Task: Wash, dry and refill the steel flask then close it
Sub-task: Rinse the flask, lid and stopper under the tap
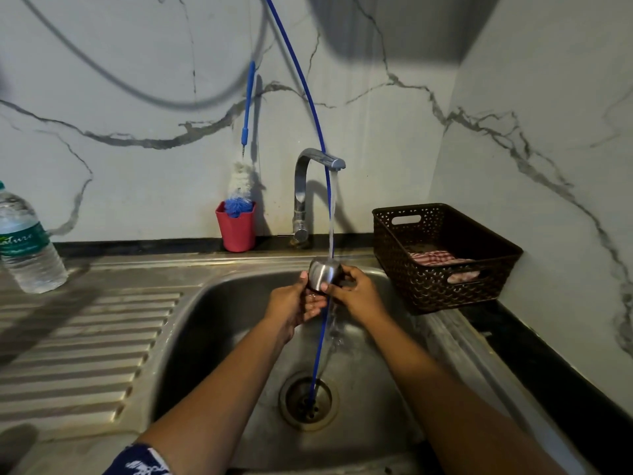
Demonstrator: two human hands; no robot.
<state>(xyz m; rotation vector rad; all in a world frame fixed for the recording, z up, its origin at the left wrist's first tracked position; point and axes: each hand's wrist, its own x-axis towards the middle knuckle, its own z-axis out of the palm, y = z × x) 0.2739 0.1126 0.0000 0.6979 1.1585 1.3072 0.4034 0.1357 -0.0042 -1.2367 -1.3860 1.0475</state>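
A small rounded steel piece of the flask (pixel 322 275), like a cap or cup, is held over the steel sink (pixel 219 323) under the running stream from the tap (pixel 305 190). My left hand (pixel 291 305) holds it from the left and below. My right hand (pixel 356 294) grips its right side with thumb and fingers. Water runs off it down toward the drain (pixel 308 401). The flask's body is not in view.
A thin blue hose (pixel 310 101) hangs from above into the drain. A red cup (pixel 236 229) holds a bottle brush (pixel 241 186) behind the sink. A brown basket (pixel 442 255) with a checked cloth (pixel 435 258) stands right. A plastic water bottle (pixel 25 245) stands left on the ribbed drainboard (pixel 85 341).
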